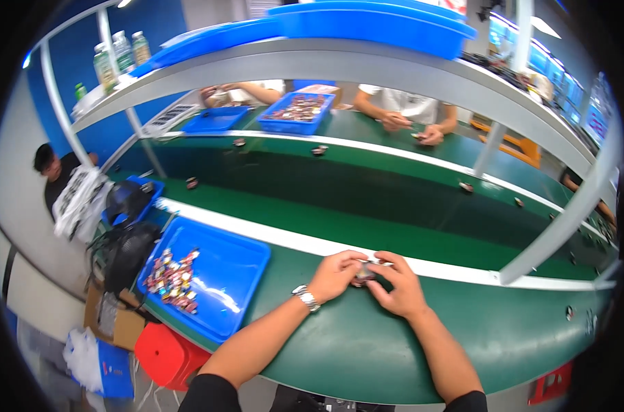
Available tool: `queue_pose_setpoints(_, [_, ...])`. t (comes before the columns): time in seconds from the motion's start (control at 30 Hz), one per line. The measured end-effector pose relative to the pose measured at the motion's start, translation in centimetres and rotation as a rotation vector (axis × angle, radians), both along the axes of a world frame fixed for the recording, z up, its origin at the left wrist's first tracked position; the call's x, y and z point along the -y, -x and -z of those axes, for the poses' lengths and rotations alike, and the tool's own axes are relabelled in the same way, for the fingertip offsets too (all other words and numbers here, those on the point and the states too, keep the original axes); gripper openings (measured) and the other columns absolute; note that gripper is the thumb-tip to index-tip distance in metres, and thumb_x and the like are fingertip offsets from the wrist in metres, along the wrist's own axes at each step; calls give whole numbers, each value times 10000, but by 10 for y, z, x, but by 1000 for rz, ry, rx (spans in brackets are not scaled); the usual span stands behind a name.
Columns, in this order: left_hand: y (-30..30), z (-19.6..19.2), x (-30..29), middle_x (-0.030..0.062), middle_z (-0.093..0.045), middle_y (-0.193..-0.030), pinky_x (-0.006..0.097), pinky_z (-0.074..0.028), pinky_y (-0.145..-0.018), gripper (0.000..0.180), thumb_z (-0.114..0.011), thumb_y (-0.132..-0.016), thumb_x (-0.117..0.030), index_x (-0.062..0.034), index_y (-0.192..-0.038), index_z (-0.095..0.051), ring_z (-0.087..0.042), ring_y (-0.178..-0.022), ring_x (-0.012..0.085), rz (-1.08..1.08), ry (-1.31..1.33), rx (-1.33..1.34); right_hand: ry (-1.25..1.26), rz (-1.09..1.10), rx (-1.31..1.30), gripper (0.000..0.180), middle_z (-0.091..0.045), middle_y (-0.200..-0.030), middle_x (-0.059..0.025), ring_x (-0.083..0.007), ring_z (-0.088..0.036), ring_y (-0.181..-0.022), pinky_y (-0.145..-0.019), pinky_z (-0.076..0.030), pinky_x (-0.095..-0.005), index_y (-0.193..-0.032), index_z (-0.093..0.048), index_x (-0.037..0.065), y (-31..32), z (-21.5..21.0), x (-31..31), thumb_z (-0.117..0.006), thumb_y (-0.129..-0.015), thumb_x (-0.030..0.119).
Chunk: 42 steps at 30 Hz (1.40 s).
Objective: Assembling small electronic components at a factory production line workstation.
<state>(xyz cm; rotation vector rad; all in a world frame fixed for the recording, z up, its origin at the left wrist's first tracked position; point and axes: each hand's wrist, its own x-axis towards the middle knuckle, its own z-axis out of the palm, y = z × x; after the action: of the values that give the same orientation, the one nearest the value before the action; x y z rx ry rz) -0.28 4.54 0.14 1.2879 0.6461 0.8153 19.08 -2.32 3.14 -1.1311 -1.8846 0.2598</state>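
Over the green worktop (367,357), my left hand (336,276) and my right hand (398,287) meet with fingertips around one small, round-looking dark part (361,277). Both hands pinch it from its two sides; the fingers partly cover it, and its exact kind is too small to make out. A metal-band watch (305,299) circles my left wrist. To the left of my forearm lies a blue tray (233,264), with a heap of small reddish, gold and white pieces (176,280) in its left part.
Beyond a white rail (291,245), a green conveyor belt (270,213) carries scattered small parts (318,150). Across it, co-workers' hands (396,122) work beside a filled blue bin (295,127). A grey shelf (312,51) spans overhead. A red stool (162,353) stands at lower left.
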Motion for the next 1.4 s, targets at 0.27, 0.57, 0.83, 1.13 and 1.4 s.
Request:
queue_pose_setpoints(0.27, [-7, 1, -4, 51, -679, -935, 257, -537, -688, 230, -506, -1032, -97, 5, -1219, -592, -620, -757, 88, 56, -14, -14, 59, -17, -8, 243, -612, -1211, -140, -269, -638, -1022, -854, -538, -353, -949, -706, 35, -1, 5, 1, -781, -722, -11])
queue_pose_setpoints(0.57, [-13, -3, -5, 46, -673, -921, 256, -541, -708, 221, -523, -1021, -100, -4, -1202, -606, -628, -760, 101, 160, 40, 32, 87, -8, -25, 224, -613, -1203, -138, -261, -656, -989, -859, -541, -355, -956, -708, 41, -10, 4, 8, -784, -746, 21])
queue_pose_setpoints(0.83, [-6, -18, 5, 100, -665, -1111, 283, -590, -840, 288, -515, -1004, -35, 14, -1282, -568, -666, -985, 143, 87, 87, -3, 110, -51, -146, 157, -597, -1234, -104, -240, -624, -1062, -874, -548, -349, -956, -722, 67, -6, 6, -4, -773, -809, 45])
queue_pose_setpoints(1.13, [-3, -16, 13, 113, -565, -1259, 341, -569, -975, 404, -494, -988, 22, 15, -1391, -517, -631, -1108, 183, 90, 82, -71, 78, -95, 23, 210, -525, -1353, -89, -275, -565, -1147, -866, -558, -367, -946, -689, 84, -13, 2, 3, -810, -775, 93])
queue_pose_setpoints(1.4, [1, -22, 14, 140, -596, -1223, 397, -569, -987, 323, -460, -972, 47, -10, -1289, -483, -637, -1120, 216, 205, 199, 58, 53, -73, -10, 106, -551, -1340, -124, -308, -559, -1133, -906, -514, -403, -890, -658, 64, -2, 2, 5, -745, -829, 52])
